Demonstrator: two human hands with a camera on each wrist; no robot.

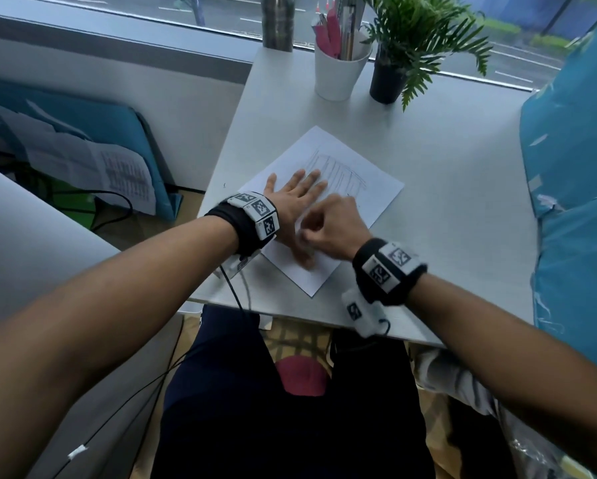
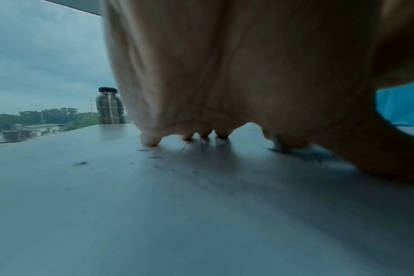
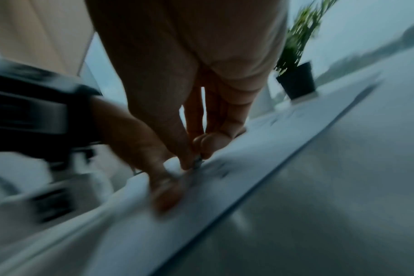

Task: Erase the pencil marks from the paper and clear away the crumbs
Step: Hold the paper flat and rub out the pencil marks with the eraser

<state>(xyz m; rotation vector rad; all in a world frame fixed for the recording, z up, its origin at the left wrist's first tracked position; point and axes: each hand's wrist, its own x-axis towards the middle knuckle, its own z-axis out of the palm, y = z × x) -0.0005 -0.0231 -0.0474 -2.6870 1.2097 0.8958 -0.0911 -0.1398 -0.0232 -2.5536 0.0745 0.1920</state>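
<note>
A white sheet of paper [image 1: 376, 195] lies tilted on the pale table [image 1: 463, 167], with faint pencil lines [image 1: 335, 167] near its middle. My left hand [image 1: 297, 191] lies flat on the sheet, fingers spread, its fingertips [image 2: 150, 140] touching the paper. Dark eraser crumbs [image 2: 81, 163] are scattered on the paper around those fingertips. My right hand [image 1: 328, 226] crosses over the left thumb with its fingers curled. In the right wrist view my right hand [image 3: 196, 160] pinches a small grey eraser [image 3: 198, 162] against the paper. The eraser is hidden in the head view.
At the back of the table stand a white cup of pens [image 1: 338, 74], a potted fern [image 1: 387, 81] and a steel bottle [image 1: 276, 25]. A blue padded thing [image 1: 573, 202] borders the table's right side. The table's near edge [image 1: 290, 314] lies just below the paper.
</note>
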